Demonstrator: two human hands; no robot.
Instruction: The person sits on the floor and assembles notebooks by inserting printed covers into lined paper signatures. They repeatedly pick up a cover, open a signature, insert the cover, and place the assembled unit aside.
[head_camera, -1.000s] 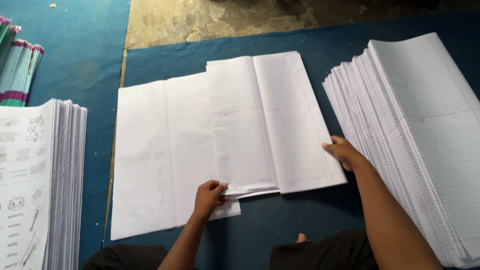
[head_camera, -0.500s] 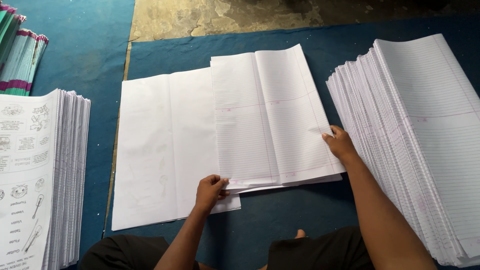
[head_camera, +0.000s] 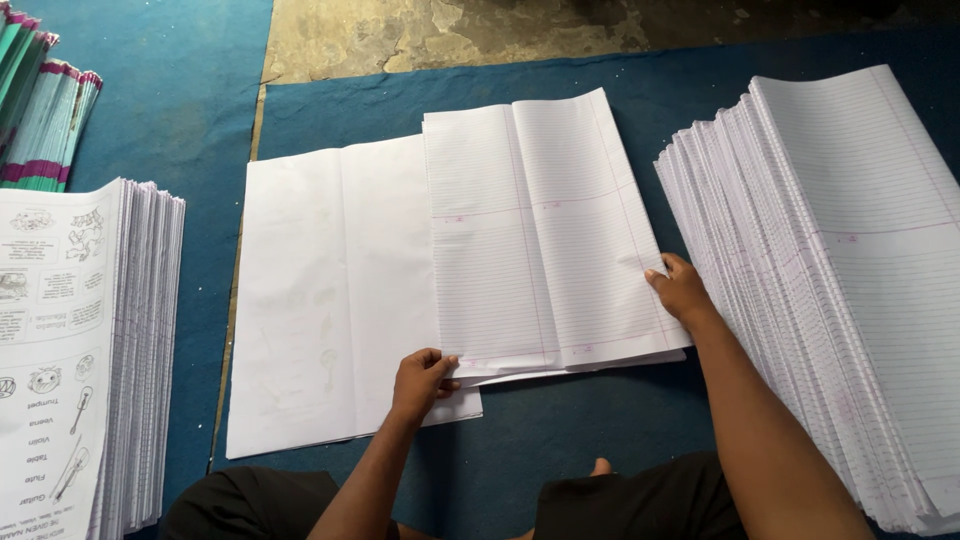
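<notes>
Head view, left hand (head_camera: 420, 378) pinching ruled sheets (head_camera: 545, 230), right hand (head_camera: 680, 290) flat on them, ruled stack (head_camera: 850, 260) beside

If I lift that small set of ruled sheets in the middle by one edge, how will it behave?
The ruled sheets look thin and wide, so they would probably sag and bend. The layers already fan apart near the left hand, so they may slide. Likely light: the right hand steadies them with fingertips.
</notes>
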